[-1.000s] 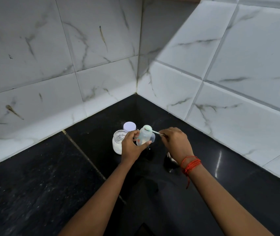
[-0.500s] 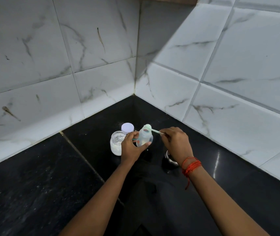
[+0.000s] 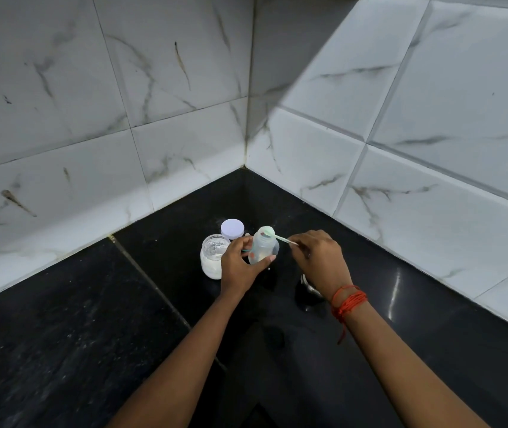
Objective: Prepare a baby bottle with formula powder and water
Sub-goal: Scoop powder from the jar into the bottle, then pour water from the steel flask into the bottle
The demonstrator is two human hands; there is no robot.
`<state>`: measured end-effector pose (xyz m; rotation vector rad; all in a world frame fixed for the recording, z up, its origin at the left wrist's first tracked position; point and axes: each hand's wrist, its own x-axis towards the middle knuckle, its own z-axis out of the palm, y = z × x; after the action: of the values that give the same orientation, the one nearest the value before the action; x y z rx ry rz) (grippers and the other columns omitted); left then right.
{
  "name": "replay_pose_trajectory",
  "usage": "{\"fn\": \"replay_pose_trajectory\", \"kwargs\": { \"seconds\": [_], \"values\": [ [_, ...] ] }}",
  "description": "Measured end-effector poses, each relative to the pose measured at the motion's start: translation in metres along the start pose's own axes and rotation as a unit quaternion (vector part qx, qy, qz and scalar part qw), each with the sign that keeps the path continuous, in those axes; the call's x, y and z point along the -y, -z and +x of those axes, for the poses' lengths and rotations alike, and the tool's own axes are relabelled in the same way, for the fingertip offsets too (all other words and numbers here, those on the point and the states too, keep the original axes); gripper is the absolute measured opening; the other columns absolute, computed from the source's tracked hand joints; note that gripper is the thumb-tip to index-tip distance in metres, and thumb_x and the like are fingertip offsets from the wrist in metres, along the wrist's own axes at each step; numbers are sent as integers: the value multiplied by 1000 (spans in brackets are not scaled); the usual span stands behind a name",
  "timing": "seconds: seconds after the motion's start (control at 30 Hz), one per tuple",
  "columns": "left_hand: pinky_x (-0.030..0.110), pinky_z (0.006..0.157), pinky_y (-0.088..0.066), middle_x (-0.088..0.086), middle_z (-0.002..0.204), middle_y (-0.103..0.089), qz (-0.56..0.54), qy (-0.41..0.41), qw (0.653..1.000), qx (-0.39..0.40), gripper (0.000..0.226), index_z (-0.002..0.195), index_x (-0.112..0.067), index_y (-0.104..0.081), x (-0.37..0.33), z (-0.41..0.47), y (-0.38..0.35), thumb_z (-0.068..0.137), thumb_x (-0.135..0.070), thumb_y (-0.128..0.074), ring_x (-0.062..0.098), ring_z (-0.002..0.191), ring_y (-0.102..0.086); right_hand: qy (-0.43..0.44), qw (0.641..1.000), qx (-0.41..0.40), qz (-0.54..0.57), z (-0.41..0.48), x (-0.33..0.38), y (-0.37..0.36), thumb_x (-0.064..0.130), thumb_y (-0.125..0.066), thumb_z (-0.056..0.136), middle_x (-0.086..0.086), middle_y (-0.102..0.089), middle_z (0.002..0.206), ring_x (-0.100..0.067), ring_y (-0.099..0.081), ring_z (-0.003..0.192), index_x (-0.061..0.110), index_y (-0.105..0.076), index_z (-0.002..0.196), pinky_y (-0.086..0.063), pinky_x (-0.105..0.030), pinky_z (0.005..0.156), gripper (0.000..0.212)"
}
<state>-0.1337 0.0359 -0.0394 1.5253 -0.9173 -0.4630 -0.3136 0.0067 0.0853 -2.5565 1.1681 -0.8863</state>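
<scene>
My left hand (image 3: 242, 267) grips a clear baby bottle (image 3: 261, 247), uncapped and tilted a little to the left above the black counter. My right hand (image 3: 319, 257) pinches the handle of a pale green scoop (image 3: 273, 234), whose bowl rests over the bottle's mouth. An open glass jar of white formula powder (image 3: 212, 256) stands just left of my left hand. Its white lid (image 3: 232, 227) lies behind it.
The black stone counter (image 3: 92, 335) meets white marble-tiled walls (image 3: 370, 168) in a corner just behind the jar. A small steel vessel (image 3: 306, 284) sits partly hidden under my right wrist. A red thread is tied around that wrist.
The scoop's bowl has stayed at the bottle's mouth; both hands hold nearly the same pose. The camera has shifted slightly.
</scene>
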Motion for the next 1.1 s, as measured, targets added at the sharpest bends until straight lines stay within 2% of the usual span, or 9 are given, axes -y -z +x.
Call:
{"fn": "replay_pose_trajectory", "kwargs": {
  "seconds": [0.1, 0.2, 0.3, 0.47, 0.53, 0.63, 0.8, 0.97, 1.1],
  "values": [
    [33, 83, -62, -8, 105, -74, -10, 7, 1000, 12, 57, 110, -17, -69, 3, 0, 0, 63, -32, -98, 10, 96, -70, -43, 998, -20, 50, 3, 2, 0, 19, -72, 88, 5, -71, 80, -12, -61, 75, 18, -79, 92, -50, -27, 71, 8],
    [30, 82, -61, -6, 104, -74, 1, 21, 999, 25, 59, 109, -16, -69, 14, -5, 0, 62, -34, -99, 11, 96, -71, -151, 974, -44, 163, 12, 7, -1, 15, -76, 85, 15, -66, 67, 1, -59, 61, 21, -79, 83, -43, -8, 64, 6],
    [29, 83, -60, -7, 103, -73, 9, 47, 998, 48, 58, 108, -17, -69, 28, -16, -1, 61, -36, -98, 9, 96, -70, -173, 971, -12, 162, 32, 19, -14, 14, -74, 85, 17, -64, 64, 8, -59, 60, 19, -79, 83, -41, -6, 62, 8],
    [20, 84, -57, -9, 105, -72, 2, 62, 995, 84, 53, 108, -21, -68, 38, -32, -6, 64, -27, -98, 3, 99, -69, -123, 983, 118, 65, 73, 49, -57, 14, -65, 83, -6, -77, 87, -23, -71, 81, 13, -79, 88, -56, -33, 81, 14],
    [16, 83, -55, -11, 102, -70, 4, 69, 994, 90, 52, 106, -24, -66, 38, -32, -6, 64, -25, -97, -1, 98, -67, -97, 977, 189, 18, 83, 62, -73, 17, -63, 84, -12, -74, 100, -33, -68, 95, 9, -77, 95, -55, -36, 84, 19],
    [22, 84, -57, -3, 101, -71, 5, 75, 993, 92, 52, 103, -21, -66, 42, -26, -5, 61, -40, -90, 11, 96, -69, -72, 968, 239, 8, 95, 71, -89, 20, -65, 86, -17, -73, 101, -36, -66, 97, 4, -75, 97, -56, -40, 86, 21],
    [22, 86, -58, -8, 108, -73, 2, 65, 995, 82, 59, 112, -21, -69, 41, -15, -2, 61, -42, -91, 9, 101, -70, -123, 976, 170, 58, 110, 53, -92, 37, -73, 85, -8, -76, 95, -23, -70, 86, 13, -76, 96, -57, -35, 85, 27],
    [22, 85, -58, -7, 107, -75, -1, 68, 995, 75, 54, 110, -15, -70, 39, -6, 1, 65, -23, -98, 6, 99, -72, -133, 985, 92, 57, 104, 10, -50, 30, -75, 86, 0, -74, 78, -15, -68, 77, 15, -78, 91, -57, -30, 80, 15],
    [24, 87, -59, -6, 110, -75, 1, 62, 995, 80, 54, 110, -16, -69, 33, -3, 2, 66, -26, -98, 6, 102, -71, -205, 976, 16, 71, 71, -39, -6, 30, -75, 86, 1, -74, 80, -15, -68, 80, 16, -78, 94, -50, -24, 79, 16]
  ]
}}
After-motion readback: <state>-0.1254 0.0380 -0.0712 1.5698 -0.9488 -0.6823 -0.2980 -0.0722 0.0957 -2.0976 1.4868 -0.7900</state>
